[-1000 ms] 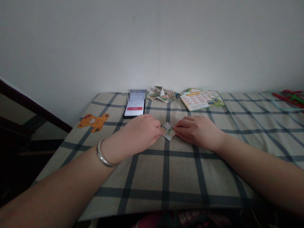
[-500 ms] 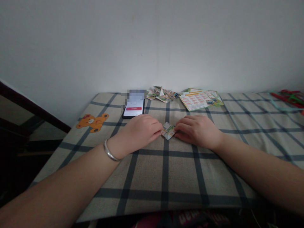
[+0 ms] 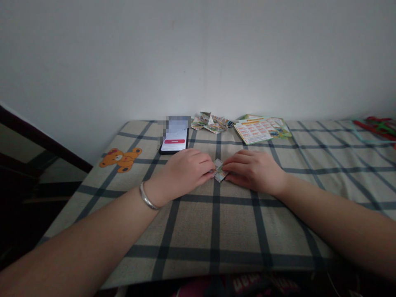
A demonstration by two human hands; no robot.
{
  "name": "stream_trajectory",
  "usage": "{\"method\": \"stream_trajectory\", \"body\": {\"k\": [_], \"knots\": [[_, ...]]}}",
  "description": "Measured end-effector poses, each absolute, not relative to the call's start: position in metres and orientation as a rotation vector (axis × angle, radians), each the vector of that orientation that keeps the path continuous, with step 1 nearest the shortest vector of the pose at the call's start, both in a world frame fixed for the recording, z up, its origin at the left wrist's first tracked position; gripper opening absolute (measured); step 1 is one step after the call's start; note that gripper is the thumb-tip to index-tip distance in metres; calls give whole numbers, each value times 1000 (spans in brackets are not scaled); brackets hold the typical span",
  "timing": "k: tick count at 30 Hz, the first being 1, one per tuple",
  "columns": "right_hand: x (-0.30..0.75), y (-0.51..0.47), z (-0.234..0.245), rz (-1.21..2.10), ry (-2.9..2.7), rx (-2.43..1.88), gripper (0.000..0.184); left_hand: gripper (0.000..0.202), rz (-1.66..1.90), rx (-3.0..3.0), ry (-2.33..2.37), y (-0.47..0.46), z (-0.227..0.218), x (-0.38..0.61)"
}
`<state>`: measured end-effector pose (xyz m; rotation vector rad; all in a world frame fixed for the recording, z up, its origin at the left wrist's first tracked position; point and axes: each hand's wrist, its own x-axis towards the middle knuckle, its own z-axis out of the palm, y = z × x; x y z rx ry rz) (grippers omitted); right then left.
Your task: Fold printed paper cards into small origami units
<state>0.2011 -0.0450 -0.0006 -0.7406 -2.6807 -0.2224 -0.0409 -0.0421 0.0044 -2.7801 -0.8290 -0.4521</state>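
A small folded square of printed paper [image 3: 220,175] lies on the checked tablecloth [image 3: 192,231], one corner toward me. My left hand [image 3: 193,168], a silver bangle at its wrist, pinches the paper's left corner. From the other side, my right hand [image 3: 255,170] has its fingers closed on the right corner. The fingertips cover both side corners, so only the middle of the square shows. Just behind my left hand lies a phone [image 3: 175,145] with a lit screen.
Several folded printed paper pieces [image 3: 213,123] are heaped against the wall [image 3: 198,57]. Printed sheets [image 3: 255,131] are stacked right of them. An orange teddy bear figure [image 3: 120,159] is at the left; red and green items [image 3: 379,127] lie far right.
Both hands have drawn slightly closer together over the folded paper, covering more of its side corners. The phone, the paper heap and the sheets are where they were.
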Motion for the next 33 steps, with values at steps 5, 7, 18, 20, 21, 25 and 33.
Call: {"method": "stream_trajectory", "body": {"k": [5,7,18,20,21,25,33], "knots": [[200,-45,0,-197,-2649,-691,26,20,-480,-2718,-729,-42,6,-41],[200,-46,1,-193,-2642,-666,26,21,-523,-2699,-697,-43,7,-41],[198,-48,0,-240,-2679,-612,26,24,-575,-2687,-520,-44,10,-40],[196,-48,1,-199,-2694,-594,25,27,-529,-2698,-478,-45,13,-40],[196,-49,1,-179,-2698,-589,25,28,-502,-2705,-467,-46,14,-39],[194,-49,3,-137,-2697,-575,22,25,-432,-2741,-532,-48,14,-38],[194,-51,3,-65,-2695,-615,20,19,-399,-2780,-679,-46,8,-39]]}}
